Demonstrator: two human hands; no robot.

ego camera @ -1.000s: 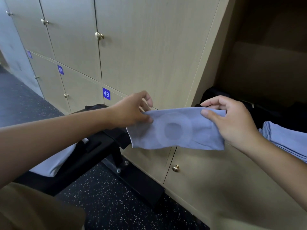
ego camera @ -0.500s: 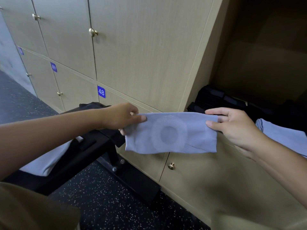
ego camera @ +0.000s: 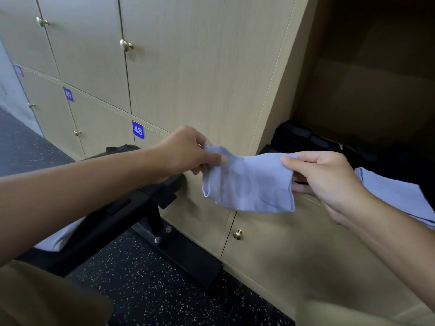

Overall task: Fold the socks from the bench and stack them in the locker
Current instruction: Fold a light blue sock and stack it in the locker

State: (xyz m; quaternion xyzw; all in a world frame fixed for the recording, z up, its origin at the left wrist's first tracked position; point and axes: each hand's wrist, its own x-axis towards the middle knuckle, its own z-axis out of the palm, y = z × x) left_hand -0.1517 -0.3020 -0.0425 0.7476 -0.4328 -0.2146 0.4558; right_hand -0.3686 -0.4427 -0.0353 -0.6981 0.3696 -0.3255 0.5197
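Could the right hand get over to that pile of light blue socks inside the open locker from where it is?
Probably yes. The right hand is just beside the folded blue socks, with nothing between them and the locker open. It does pinch the blue sock, shared with the left hand.

Sock [ego camera: 247, 184] btwn hands, in front of lockers [ego camera: 188, 67]; bench [ego camera: 113, 208] left; open locker [ego camera: 367, 90] right.

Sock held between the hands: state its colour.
Plain light blue sock, seen in the head view.
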